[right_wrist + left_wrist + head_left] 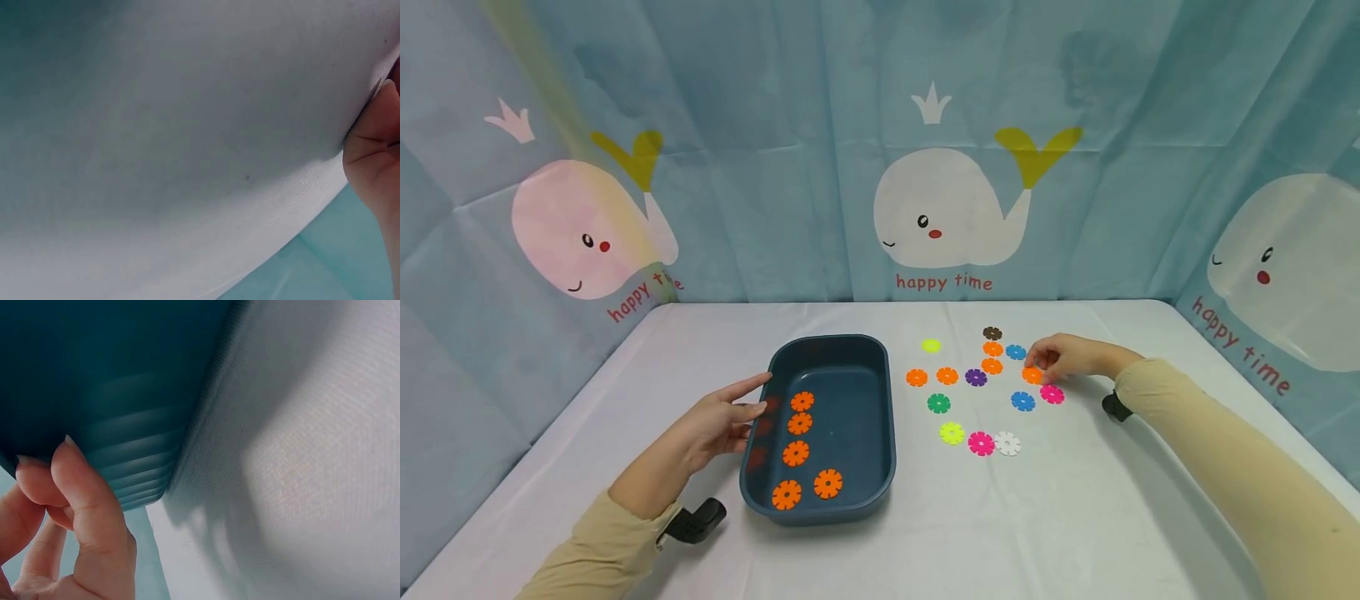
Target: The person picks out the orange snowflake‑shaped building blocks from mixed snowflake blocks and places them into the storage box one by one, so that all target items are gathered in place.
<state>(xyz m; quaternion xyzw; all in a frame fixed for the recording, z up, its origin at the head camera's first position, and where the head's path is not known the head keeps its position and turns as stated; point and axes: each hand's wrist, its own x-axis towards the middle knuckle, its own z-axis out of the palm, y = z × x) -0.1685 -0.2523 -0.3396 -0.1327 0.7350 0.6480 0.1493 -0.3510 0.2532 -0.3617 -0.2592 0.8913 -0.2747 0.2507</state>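
My left hand (718, 425) rests against the outer wall of the dark blue tub (880, 467), fingers fairly straight and steadying it rather than gripping — the left wrist view shows my fingertips (69, 469) pressed to its ribbed side. Inside the tub lie five orange discs (796, 452), scattered along its left half. My right hand (1063, 357) is out over the loose pieces on the white table (1112, 500), fingers curled down onto an orange disc (1032, 375) beside a pink one (1052, 394); I judge I'm pinching it, though from the head view I cannot tell whether it is off the cloth yet, and the right wrist view shows only tablecloth and the edge of my hand. So the step in hand, as I read it, is sorting the orange pieces into the tub, and I'm at the pick. Four more orange ones wait on the table — two near the purple disc (975, 377), two further back by the brown one (992, 333). The next move calls for a clean lift without dragging the pink or blue neighbours (1022, 401) along, then a carry leftwards over the tub's rim before letting go.
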